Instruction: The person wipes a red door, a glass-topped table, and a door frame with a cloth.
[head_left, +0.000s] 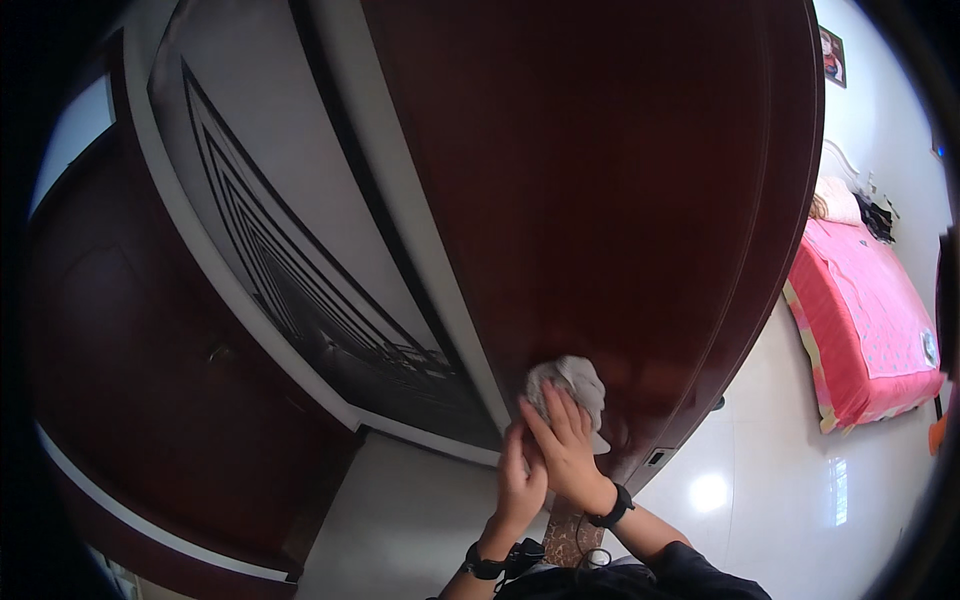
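A dark red-brown wooden door (600, 187) fills the middle of the head view. My right hand (566, 446) presses a light grey cloth (581, 382) flat against the door's surface, fingers spread over it. Beside it on the left is my left hand (521, 476), raised with its fingers up and close to the right hand; the frame does not settle whether it touches the door. It holds nothing that shows. Both wrists wear black bands. A metal latch plate (660, 457) sits at the door's edge, right of my right hand.
To the left hang a black-and-white picture panel (300, 225) and another dark wooden door (150, 300) with a handle. Beyond the near door's edge, a bed with a pink cover (862, 300) stands on a glossy tiled floor (750, 480). A patterned brown threshold (566, 532) lies below my hands.
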